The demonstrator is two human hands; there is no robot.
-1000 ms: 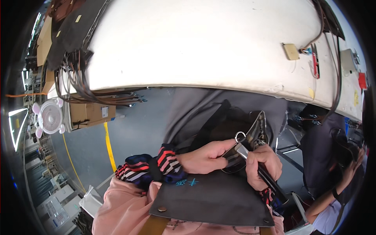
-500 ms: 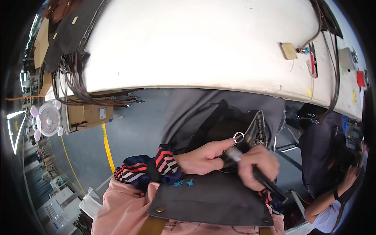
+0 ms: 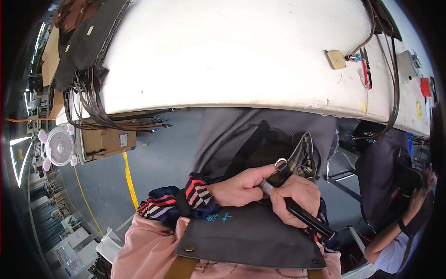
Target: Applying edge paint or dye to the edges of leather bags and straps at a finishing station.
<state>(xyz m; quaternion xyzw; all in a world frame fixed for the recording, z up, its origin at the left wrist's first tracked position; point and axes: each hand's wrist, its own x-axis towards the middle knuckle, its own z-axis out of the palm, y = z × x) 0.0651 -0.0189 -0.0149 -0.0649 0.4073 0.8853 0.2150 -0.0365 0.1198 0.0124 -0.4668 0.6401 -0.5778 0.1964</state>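
Holding a black-handled tool [image 3: 297, 213] in my right hand [image 3: 297, 197], grip clenched round the handle, metal tip set against a dark strap piece [image 3: 284, 171] with a metal ring [image 3: 280, 162]. Left hand [image 3: 241, 186] pinches that piece at my lap, below the white tabletop [image 3: 232, 56]. Work looks mid-way; the piece isn't freed or set down yet.

Striped sleeve cuffs [image 3: 197, 195] red, white, navy; pink top [image 3: 139, 242]; dark grey apron [image 3: 251, 237], perhaps leather, brown straps.
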